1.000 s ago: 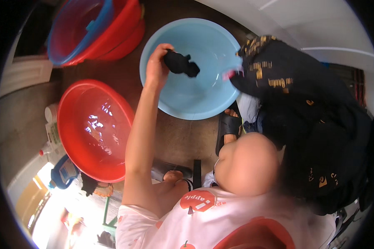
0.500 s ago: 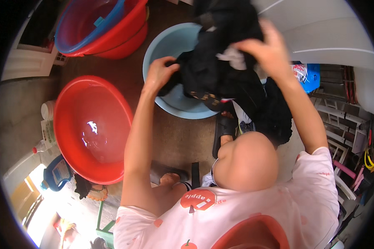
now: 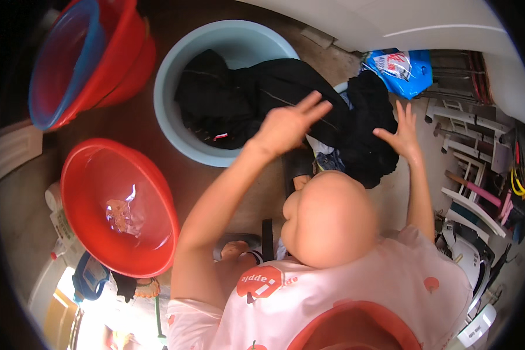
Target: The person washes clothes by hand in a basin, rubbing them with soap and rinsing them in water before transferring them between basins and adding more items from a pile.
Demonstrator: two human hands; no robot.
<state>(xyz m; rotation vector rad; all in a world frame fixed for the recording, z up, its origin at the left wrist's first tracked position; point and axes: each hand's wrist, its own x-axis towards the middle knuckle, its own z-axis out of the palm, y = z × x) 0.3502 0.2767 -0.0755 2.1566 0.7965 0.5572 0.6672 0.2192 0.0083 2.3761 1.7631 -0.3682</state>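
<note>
Left hand [image 3: 286,125] and right hand [image 3: 403,131], grips wide, fingers spread over dark clothes [image 3: 256,99] draped from pale blue basin [image 3: 184,137].

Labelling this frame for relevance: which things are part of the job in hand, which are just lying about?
In hand:
- left hand, open, on the dark clothes
- right hand, open, at the dark pile
- light blue basin holding the clothes

Lying about:
- red basin with water
- stacked red and blue tubs
- blue bag
</note>
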